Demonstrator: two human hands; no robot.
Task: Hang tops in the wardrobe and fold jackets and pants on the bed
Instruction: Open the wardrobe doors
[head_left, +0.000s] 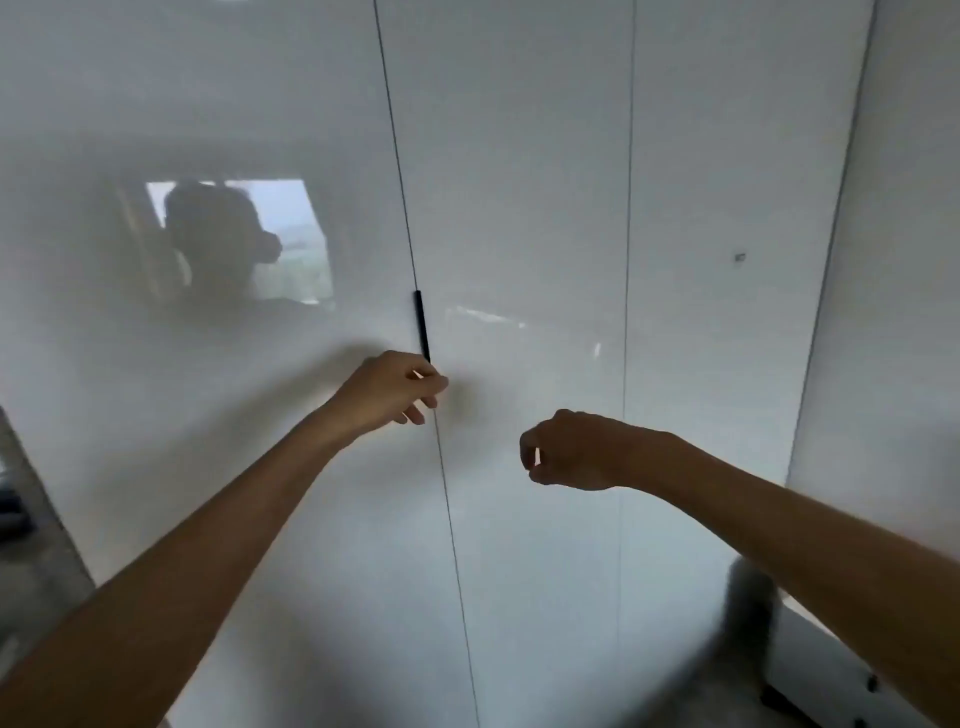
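Note:
Glossy white wardrobe doors (519, 208) fill the view, all closed. A thin black vertical handle (421, 322) sits on the seam between the left and middle doors. My left hand (389, 389) is at the lower end of that handle, its fingers curled round it. My right hand (576, 452) hovers in front of the middle door, fingers loosely curled and holding nothing. No clothes are visible.
Another door seam (626, 312) runs right of my right hand. A white side panel (883, 364) stands at the far right, with a dark fuzzy object (748, 613) low beside it. A grey edge (31, 519) shows at the far left.

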